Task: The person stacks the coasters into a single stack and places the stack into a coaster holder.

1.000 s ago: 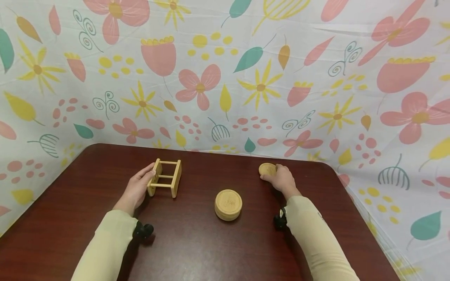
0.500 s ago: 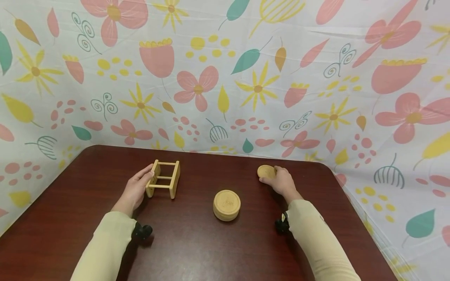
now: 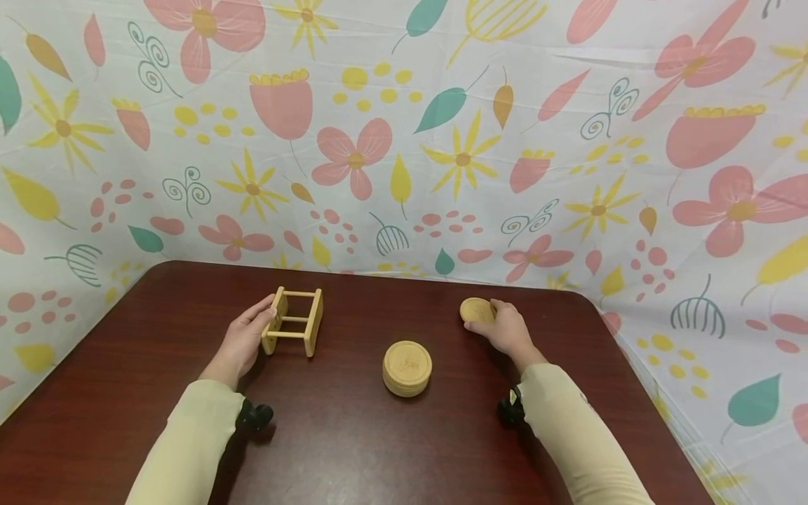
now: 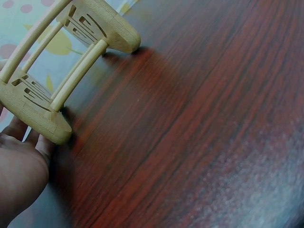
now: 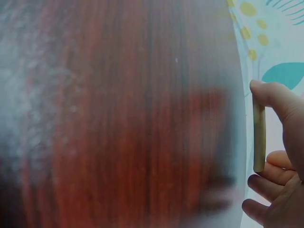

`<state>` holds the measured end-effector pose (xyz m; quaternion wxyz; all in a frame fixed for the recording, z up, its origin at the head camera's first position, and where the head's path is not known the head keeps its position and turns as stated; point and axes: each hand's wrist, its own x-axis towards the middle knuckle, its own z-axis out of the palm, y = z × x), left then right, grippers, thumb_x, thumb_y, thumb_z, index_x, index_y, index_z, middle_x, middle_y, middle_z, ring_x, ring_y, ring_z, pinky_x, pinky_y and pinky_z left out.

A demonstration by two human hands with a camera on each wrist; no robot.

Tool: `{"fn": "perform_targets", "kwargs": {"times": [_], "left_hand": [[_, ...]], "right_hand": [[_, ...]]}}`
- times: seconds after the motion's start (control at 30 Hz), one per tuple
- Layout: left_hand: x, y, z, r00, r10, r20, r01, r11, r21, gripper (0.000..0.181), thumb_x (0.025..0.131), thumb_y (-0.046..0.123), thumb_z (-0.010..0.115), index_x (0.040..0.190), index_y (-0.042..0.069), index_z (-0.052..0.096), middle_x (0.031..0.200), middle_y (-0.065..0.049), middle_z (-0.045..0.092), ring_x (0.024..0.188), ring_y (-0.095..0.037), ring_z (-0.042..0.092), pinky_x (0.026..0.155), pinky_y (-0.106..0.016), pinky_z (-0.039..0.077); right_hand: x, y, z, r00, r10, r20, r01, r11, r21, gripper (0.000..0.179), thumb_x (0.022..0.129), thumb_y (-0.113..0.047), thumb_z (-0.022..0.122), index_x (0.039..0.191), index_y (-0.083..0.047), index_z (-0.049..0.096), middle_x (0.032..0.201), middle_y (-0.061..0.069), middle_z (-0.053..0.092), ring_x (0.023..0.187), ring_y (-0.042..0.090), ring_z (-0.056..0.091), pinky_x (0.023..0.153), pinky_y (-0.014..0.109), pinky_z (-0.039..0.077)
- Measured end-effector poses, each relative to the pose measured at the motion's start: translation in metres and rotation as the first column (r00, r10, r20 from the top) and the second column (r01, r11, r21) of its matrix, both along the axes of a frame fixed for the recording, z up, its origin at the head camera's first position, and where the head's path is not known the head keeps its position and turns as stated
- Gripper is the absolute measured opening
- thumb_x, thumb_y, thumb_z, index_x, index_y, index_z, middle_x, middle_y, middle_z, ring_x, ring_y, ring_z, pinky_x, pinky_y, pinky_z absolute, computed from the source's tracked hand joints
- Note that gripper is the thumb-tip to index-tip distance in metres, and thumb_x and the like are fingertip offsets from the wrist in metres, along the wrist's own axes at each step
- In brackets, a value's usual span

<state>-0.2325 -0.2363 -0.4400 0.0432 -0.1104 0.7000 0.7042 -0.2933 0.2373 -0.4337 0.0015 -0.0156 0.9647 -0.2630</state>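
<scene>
At the left of the head view stands a small light-wood coaster rack (image 3: 313, 322), two side panels joined by round rods. My left hand (image 3: 235, 344) holds its left panel, thumb on the near side. In the left wrist view the rack (image 4: 54, 128) shows slotted cut-outs in its panels, with the hand (image 4: 21, 173) at the lower left. A round wooden coaster (image 3: 476, 309) is pinched by its edge in my right hand (image 3: 510, 332). The right wrist view shows this coaster (image 5: 259, 137) edge-on between thumb and fingers. Between the hands sits a stack of coasters (image 3: 407, 367).
Everything is on a dark red-brown wooden table (image 3: 353, 449) with rounded back corners. A white cloth (image 3: 391, 84) printed with flowers and leaves hangs behind it and along the sides. Dark wrist cameras sit under both cream sleeves (image 3: 571, 421).
The right forearm has shifted slightly to the right, and the coaster in the right hand has moved a touch left. The left hand and the rack stay put; the head view has tilted slightly.
</scene>
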Motion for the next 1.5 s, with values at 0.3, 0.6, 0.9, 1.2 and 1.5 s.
{"fn": "perform_targets", "kwargs": {"times": [0.3,0.6,0.9,1.2,1.5], "left_hand": [[-0.003,0.001,0.0,1.0,-0.007,0.002,0.007,1.0,0.019,0.057,0.098,0.036,0.049,0.15,0.024,0.028,0.158,-0.005,0.02,0.143,-0.021,0.024,0.117,-0.036,0.021],[-0.001,0.001,0.002,1.0,-0.021,0.008,0.021,1.0,0.001,0.058,0.098,0.038,0.048,0.15,0.024,0.027,0.159,-0.006,0.017,0.144,-0.022,0.02,0.118,-0.039,0.018],[0.002,0.0,0.003,0.999,-0.028,0.021,0.028,1.0,-0.008,0.06,0.098,0.042,0.048,0.151,0.025,0.025,0.159,-0.004,0.015,0.145,-0.022,0.018,0.118,-0.04,0.017],[0.002,0.0,0.002,0.999,-0.031,0.018,0.032,0.999,-0.016,0.061,0.097,0.042,0.049,0.151,0.025,0.025,0.159,-0.004,0.014,0.145,-0.022,0.017,0.119,-0.04,0.017],[0.004,0.001,0.002,1.0,-0.025,0.015,0.025,1.0,-0.014,0.059,0.098,0.041,0.048,0.151,0.027,0.026,0.16,-0.003,0.013,0.145,-0.021,0.016,0.119,-0.04,0.016]], "right_hand": [[0.005,-0.001,0.004,0.999,0.023,-0.041,-0.022,1.0,0.016,0.09,0.079,-0.047,0.07,0.14,0.01,0.036,0.138,0.032,0.042,0.126,0.044,0.042,0.104,0.054,0.037],[0.013,-0.005,0.008,0.995,0.042,-0.094,-0.043,0.999,-0.008,0.089,0.078,-0.045,0.073,0.139,0.01,0.038,0.137,0.03,0.043,0.125,0.043,0.044,0.104,0.053,0.038],[0.02,-0.009,0.011,0.992,0.057,-0.113,-0.06,0.998,-0.022,0.089,0.076,-0.043,0.075,0.138,0.009,0.039,0.138,0.029,0.044,0.127,0.041,0.043,0.105,0.052,0.037],[0.03,-0.008,0.016,0.988,0.072,-0.136,-0.076,0.997,-0.026,0.088,0.075,-0.042,0.076,0.138,0.009,0.04,0.136,0.029,0.046,0.125,0.041,0.045,0.103,0.052,0.039],[0.039,-0.009,0.02,0.985,0.098,-0.14,-0.101,0.995,-0.016,0.088,0.075,-0.043,0.076,0.139,0.006,0.04,0.137,0.026,0.046,0.126,0.038,0.045,0.102,0.051,0.04]]}}
